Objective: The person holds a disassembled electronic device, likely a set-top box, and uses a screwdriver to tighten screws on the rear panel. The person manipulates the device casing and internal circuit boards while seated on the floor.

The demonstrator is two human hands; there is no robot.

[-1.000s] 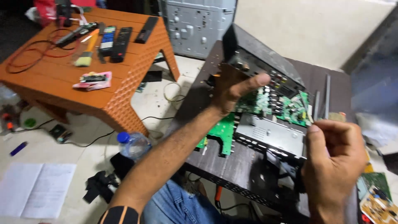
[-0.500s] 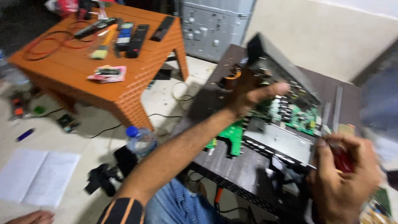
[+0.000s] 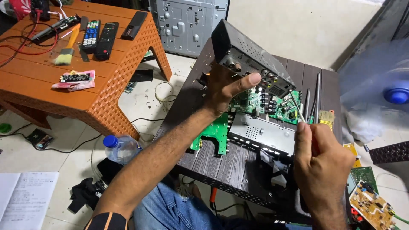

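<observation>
A black receiver box [image 3: 249, 59] is being tilted up at the dark bench's [image 3: 204, 72] far edge by the left hand [image 3: 228, 91], a screwdriver [image 3: 298, 106] being gripped in the closed right hand [image 3: 321, 155].

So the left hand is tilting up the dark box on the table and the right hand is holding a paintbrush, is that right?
Not quite. The head view shows the right hand holding a screwdriver, not a paintbrush. The left hand does tilt up the dark box on the table.
</observation>
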